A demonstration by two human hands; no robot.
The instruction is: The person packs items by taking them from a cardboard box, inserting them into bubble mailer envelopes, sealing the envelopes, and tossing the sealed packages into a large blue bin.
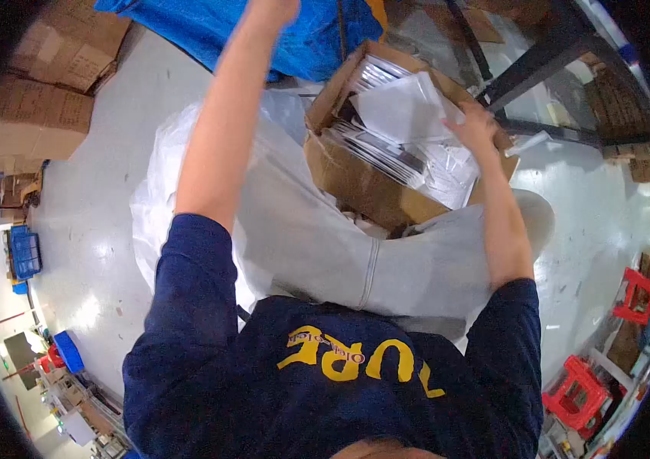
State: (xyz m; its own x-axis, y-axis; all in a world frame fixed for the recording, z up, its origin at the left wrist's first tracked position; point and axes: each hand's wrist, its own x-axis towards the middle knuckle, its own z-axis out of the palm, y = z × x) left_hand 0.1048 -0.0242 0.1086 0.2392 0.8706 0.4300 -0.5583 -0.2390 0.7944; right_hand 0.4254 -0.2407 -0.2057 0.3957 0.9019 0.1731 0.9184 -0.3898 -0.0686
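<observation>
An open cardboard box [367,180] stands in front of my knees, filled with rows of flat white packets. One larger white packet [397,107] lies tilted on top of the others. Over the right side of the box is my right hand [475,127], its fingers apart and reaching to that packet's right edge. Clear, shiny wrapping [449,172] shows just below this hand. My left hand [273,9] is stretched far forward, near a blue plastic sheet [306,42]. The top of the picture cuts it off and it is blurred, so its fingers are hidden.
Dark metal frame legs [543,73] rise just beyond the box on the right. Stacked cartons [34,115] stand at the left. Red plastic stools [577,396] are at the lower right, and a blue crate [25,252] is far left.
</observation>
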